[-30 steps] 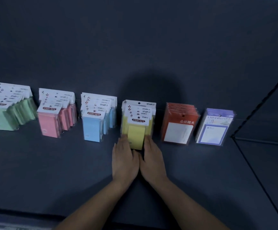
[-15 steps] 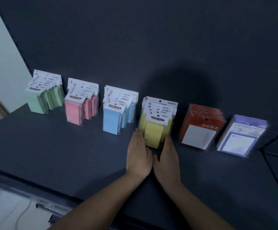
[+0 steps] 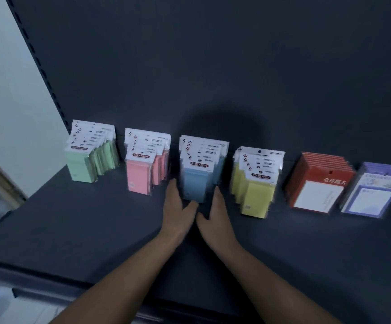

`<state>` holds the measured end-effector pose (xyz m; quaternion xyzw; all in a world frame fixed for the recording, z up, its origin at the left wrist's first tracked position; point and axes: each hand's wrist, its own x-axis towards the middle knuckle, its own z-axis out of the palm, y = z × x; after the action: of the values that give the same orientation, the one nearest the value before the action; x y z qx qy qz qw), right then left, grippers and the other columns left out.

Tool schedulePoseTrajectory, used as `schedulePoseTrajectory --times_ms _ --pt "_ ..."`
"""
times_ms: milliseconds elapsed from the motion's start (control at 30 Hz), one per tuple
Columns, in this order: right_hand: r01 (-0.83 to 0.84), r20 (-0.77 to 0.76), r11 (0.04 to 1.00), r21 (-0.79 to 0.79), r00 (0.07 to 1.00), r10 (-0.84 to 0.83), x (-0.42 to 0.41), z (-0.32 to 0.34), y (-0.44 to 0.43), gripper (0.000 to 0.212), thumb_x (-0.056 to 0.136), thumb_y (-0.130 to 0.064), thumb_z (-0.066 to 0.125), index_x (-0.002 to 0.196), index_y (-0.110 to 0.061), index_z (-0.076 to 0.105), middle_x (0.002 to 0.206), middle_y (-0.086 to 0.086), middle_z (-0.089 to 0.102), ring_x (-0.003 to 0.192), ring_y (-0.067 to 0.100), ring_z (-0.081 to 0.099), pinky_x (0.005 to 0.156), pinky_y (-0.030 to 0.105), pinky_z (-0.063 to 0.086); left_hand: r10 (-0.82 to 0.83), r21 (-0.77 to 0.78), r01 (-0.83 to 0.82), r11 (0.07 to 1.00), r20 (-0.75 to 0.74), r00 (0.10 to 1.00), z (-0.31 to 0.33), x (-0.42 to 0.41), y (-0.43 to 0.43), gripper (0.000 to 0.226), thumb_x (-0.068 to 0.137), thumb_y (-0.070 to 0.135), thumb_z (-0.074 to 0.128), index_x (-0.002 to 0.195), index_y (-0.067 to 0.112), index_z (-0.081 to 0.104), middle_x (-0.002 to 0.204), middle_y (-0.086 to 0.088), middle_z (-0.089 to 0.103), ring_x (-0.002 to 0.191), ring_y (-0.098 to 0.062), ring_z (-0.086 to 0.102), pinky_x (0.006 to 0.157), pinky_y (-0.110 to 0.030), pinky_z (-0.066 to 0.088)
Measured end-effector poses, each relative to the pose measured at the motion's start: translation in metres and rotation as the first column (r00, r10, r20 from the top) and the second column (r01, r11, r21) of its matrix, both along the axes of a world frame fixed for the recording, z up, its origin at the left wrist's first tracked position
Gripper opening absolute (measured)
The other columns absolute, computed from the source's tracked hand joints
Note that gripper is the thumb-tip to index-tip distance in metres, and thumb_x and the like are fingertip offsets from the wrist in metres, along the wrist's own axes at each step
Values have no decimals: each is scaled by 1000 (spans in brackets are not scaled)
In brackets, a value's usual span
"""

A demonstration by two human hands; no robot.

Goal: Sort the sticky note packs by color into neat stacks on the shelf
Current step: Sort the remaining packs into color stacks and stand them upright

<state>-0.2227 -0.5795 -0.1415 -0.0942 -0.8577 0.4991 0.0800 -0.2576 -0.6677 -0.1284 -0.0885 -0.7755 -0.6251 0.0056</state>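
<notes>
Shelf stock, listed left to right.

1. Dark grey flat shelf (image 3: 73, 230), with a dark grey back panel (image 3: 213, 66) behind it. It carries six groups of packs in one row close to the panel. A slotted dark metal upright (image 3: 38, 64) stands at the left edge, with a pale wall (image 3: 5, 90) beyond it.
2. Green sticky note packs (image 3: 82, 169), clear-wrapped with white header cards. They stand at the far left of the row, fanned back to the right.
3. Pink sticky note packs (image 3: 140, 178), same wrap and headers. They stand near the green group but apart from it.
4. Blue sticky note packs (image 3: 195, 183), same wrap and headers. They stand in the middle of the row between the pink and yellow groups and between the two hands. The front pack is blurred.
5. Yellow sticky note packs (image 3: 256, 198), same wrap and headers. They stand right of the blue group, with the front pack set forward of the others.
6. Orange-red square note packs (image 3: 316, 185) with a white pad face and printed characters, leaning back.
7. Purple-bordered note packs (image 3: 372, 197) in clear sleeves, at the far right, just beside the orange-red group.
8. Left hand (image 3: 177, 209): grip released, with the fingers straight along the left side of the blue group and the thumb turned inward below its front pack.
9. Right hand (image 3: 218, 213): grip released, with the fingers straight along the right side of the blue group and the thumb turned inward. The thumbs lie near each other. I cannot tell whether they touch.
</notes>
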Motion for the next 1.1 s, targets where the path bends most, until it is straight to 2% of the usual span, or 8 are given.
schedulePoseTrajectory --times_ms 133,267,533,633,733,867,1000,1100 --pt "112 -41 994 5 993 -112 -20 -5 -17 76 81 -17 56 147 -8 19 151 10 27 140 18 26 114 40 26 -152 35 151 988 33 988 -6 -13 -11 66 82 -11 42 132 33 35 119 28 47 104 25 43 88 3 32" --pt "144 -47 988 54 989 -141 -25 -6 -24 75 88 -20 58 148 -8 15 155 6 19 143 14 17 117 36 19 -190 34 189 981 35 981 -13 -18 -15 61 91 0 40 145 24 29 139 12 44 126 -2 42 109 -24 31" --pt "229 -33 956 181 973 -227 -19 -4 -31 77 94 -22 51 149 -8 -1 158 2 -4 145 11 -2 117 21 1 -202 -41 204 978 38 979 -17 -21 -17 59 97 12 41 149 13 13 154 1 23 141 -11 22 116 -28 17" --pt "249 -218 915 319 958 -185 -3 8 -51 71 96 -19 44 146 -10 -4 151 -8 -4 144 8 -3 116 21 1 -75 -47 71 996 -106 991 -6 -16 -35 57 94 10 47 146 8 22 149 -5 30 136 -15 31 114 -31 23" --pt "78 -291 945 318 957 19 -8 11 -76 60 94 -15 44 147 -9 17 148 -9 15 137 -3 8 115 16 8 181 -12 -197 980 -339 923 10 -20 -63 55 80 12 51 133 4 39 125 -3 46 114 -14 42 100 -32 33" --pt "-87 -134 995 43 987 92 -37 9 -105 61 92 -16 54 144 -19 23 135 -20 28 125 -10 24 101 -3 14 350 -150 -362 920 -100 931 5 -45 -92 73 77 21 49 142 -1 25 145 -19 33 136 -32 28 113 -44 20" --pt "-63 -57 994 91 996 69 -62 -9 -120 66 82 -17 55 143 -16 29 141 -1 43 129 9 39 110 33 33 159 -203 -152 967 18 987 -11 -60 -114 64 83 12 54 141 6 30 138 -9 44 128 -28 42 107 -37 33" --pt "-35 -26 985 168 999 40 -69 -12 -126 70 81 -16 53 145 -10 24 143 7 39 131 18 37 110 38 32 93 -186 -90 979 7 996 -12 -64 -120 48 71 18 47 119 18 50 109 -1 63 100 -22 59 90 -40 47"
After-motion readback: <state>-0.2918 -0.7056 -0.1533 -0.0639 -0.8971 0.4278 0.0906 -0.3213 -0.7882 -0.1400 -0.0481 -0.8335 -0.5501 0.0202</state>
